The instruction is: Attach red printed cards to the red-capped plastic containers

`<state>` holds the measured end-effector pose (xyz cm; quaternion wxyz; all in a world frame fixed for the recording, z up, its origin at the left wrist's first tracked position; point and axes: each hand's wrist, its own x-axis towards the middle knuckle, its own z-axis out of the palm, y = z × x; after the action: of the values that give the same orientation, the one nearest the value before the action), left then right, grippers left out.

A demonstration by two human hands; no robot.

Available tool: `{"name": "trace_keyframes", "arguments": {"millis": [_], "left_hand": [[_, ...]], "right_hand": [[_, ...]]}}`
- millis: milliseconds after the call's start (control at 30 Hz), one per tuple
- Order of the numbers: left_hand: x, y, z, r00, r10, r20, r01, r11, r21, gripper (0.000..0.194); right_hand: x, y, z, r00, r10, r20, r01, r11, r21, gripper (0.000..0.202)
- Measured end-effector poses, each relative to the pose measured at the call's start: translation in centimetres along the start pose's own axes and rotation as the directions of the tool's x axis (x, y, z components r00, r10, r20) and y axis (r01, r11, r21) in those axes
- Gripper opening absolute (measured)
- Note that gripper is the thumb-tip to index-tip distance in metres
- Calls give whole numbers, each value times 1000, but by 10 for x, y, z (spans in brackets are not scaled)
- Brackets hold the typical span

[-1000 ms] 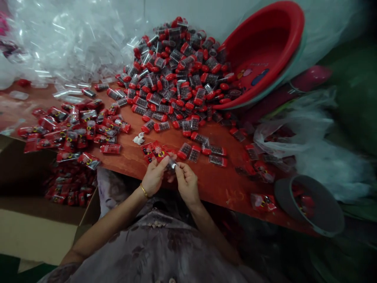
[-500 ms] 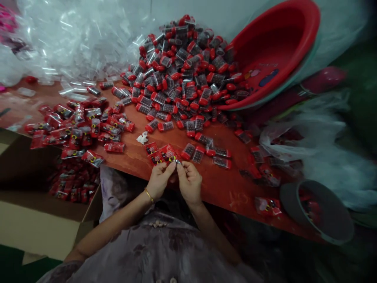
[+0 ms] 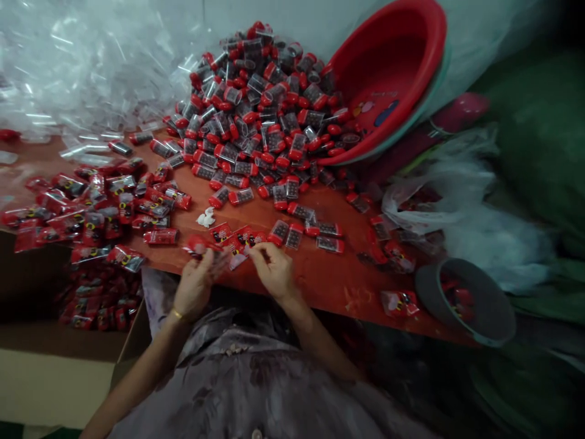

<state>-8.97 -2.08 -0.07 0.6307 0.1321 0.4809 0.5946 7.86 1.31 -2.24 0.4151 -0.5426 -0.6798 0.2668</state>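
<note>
My left hand [image 3: 194,286], with a gold bracelet at the wrist, is closed on a red-and-clear packet [image 3: 197,245] smeared by motion at the table's near edge. To its right, my right hand [image 3: 274,271] has thumb and forefinger pinched at the edge of a red printed packet [image 3: 238,247] that looks flat. Another red printed packet [image 3: 221,232] lies just behind. Close to my right fingertips are several clear tubes with red caps and dark contents, among them one tube [image 3: 295,235]. A crumpled white scrap [image 3: 206,217] rests behind my left hand.
A large heap of red-capped tubes [image 3: 256,122] leans against a tilted red basin [image 3: 436,36]. Filled red packets [image 3: 91,207] pile up at left, above a cardboard box [image 3: 55,378] holding more. Clear empties [image 3: 91,61] stand behind. A grey bowl [image 3: 484,305] is at right.
My hands were together, pinching a small shiny edge; now they are apart. The left one has moved left with the red-and-clear packet. The whole view has shifted to the right.
</note>
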Motion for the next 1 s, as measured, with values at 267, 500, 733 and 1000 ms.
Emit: {"name": "trace_keyframes", "arguments": {"millis": [267,500,733,1000], "left_hand": [[-7,74,-105,785,315,-533,-380,925,-12,51],[20,-9,6,775,489,400,-563,249,788,27],[62,-37,48,753,207,624,-535,-360,765,25],[62,-30,41,760,398,514,-523,-96,847,25]], "right_hand": [[-1,74,-53,992,-123,4,98,765,-637,37],[-22,76,-48,958,-274,-81,155,738,-657,33],[-19,79,-50,954,-279,-111,160,785,-599,31],[-19,56,-48,953,-218,-210,112,899,-423,23]]}}
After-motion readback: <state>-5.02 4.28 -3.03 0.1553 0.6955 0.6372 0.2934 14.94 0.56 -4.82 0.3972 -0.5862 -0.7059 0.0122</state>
